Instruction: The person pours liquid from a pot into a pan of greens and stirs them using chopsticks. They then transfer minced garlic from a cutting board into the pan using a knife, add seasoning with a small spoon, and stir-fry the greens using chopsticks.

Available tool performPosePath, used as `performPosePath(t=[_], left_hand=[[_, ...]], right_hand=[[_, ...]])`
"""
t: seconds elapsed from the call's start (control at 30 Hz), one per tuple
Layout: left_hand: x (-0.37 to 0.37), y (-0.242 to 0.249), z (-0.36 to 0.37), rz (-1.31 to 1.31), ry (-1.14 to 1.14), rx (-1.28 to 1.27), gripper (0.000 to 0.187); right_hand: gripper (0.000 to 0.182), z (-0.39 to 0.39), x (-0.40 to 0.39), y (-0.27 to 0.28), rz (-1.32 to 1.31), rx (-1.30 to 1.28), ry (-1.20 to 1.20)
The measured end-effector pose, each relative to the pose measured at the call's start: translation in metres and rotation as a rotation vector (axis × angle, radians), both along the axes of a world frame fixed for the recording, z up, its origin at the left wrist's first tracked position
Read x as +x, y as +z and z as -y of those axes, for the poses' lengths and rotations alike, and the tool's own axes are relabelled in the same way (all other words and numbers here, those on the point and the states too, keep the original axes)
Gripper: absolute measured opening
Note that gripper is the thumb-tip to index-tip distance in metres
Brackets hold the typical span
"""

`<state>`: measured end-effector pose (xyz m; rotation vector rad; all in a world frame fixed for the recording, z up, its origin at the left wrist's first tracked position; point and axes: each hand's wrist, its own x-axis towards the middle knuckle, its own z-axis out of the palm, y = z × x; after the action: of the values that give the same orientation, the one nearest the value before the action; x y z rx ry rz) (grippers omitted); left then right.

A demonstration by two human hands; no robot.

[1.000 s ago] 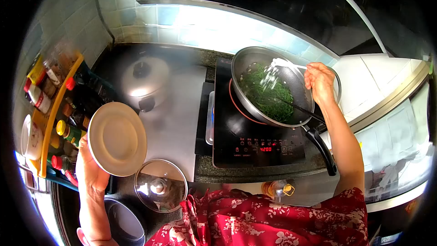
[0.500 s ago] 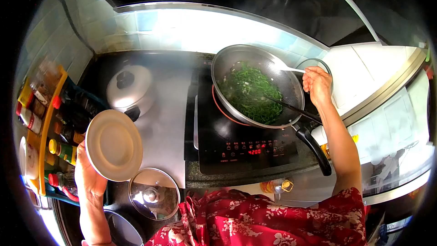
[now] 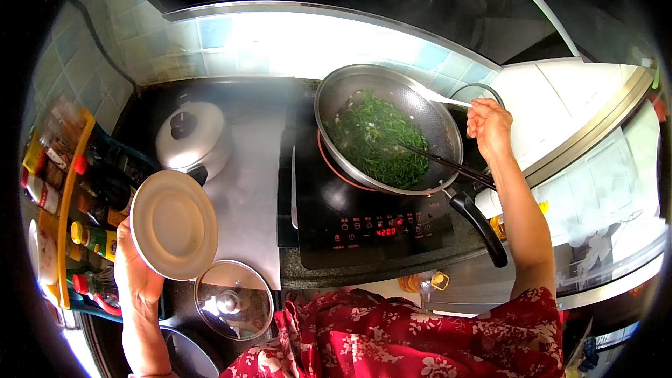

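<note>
My left hand (image 3: 136, 266) grips a pale shallow plate (image 3: 175, 259) by its left edge, tilted so that its inside faces me. The plate is held over the left counter, and nothing lies in it. In my right hand (image 3: 490, 126) is a white-handled utensil, probably a spoon (image 3: 448, 100), pinched at its end and reaching over the right rim of the wok. Chopped green vegetables (image 3: 381, 143) with small pale bits lie in the steel wok (image 3: 444, 122), and steam rises. Dark chopsticks (image 3: 448, 162) lean across the wok's rim, their outer ends hidden behind my right forearm.
The wok stands on an induction cooker (image 3: 322, 231) with a lit red display. A lidded silver pot (image 3: 199, 133) is at the back left. A glass lid (image 3: 234, 301) lies front left, near a rack (image 3: 78, 161) of bottles. An oil bottle (image 3: 420, 283) stands below the counter edge.
The view has shifted slightly. The utensil in my right hand has tipped, and more of its white length shows over the wok's rim. My left hand keeps the plate in nearly the same place.
</note>
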<state>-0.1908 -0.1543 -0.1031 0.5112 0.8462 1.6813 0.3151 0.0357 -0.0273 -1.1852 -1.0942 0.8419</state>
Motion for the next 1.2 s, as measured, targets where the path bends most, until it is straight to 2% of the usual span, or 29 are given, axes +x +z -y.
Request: performPosePath(t=[0.17, 0.27, 0.37, 0.43, 0.53, 0.6, 1.03, 1.2], left_hand=[[-0.004, -0.007, -0.002, -0.041, 0.016, -0.005, 0.035], [-0.004, -0.006, 0.002, 0.029, -0.048, 0.021, 0.034], [-0.006, -0.006, 0.004, -0.029, -0.067, 0.029, 0.034], [-0.007, -0.005, 0.003, -0.097, -0.002, -0.040, 0.034], [-0.007, 0.000, 0.004, -0.075, -0.040, -0.016, 0.035], [-0.006, 0.002, 0.005, -0.096, -0.049, -0.012, 0.035], [-0.008, -0.004, 0.006, -0.021, -0.053, 0.007, 0.035], [-0.012, -0.003, 0.010, -0.064, -0.036, 0.018, 0.039]], right_hand=[[0.007, 0.003, -0.006, -0.003, -0.052, -0.051, 0.031], [0.008, 0.012, -0.018, -0.001, -0.049, -0.081, 0.038], [0.009, 0.023, -0.026, 0.003, -0.066, -0.108, 0.069], [0.009, 0.033, -0.031, 0.006, -0.084, -0.112, 0.090], [0.008, 0.047, -0.033, 0.003, -0.068, -0.084, 0.137], [0.008, 0.049, -0.027, -0.003, -0.080, -0.172, 0.146], [0.009, 0.064, -0.022, 0.008, -0.062, -0.160, 0.086], [0.010, 0.053, -0.047, 0.026, -0.137, -0.111, 0.203]])
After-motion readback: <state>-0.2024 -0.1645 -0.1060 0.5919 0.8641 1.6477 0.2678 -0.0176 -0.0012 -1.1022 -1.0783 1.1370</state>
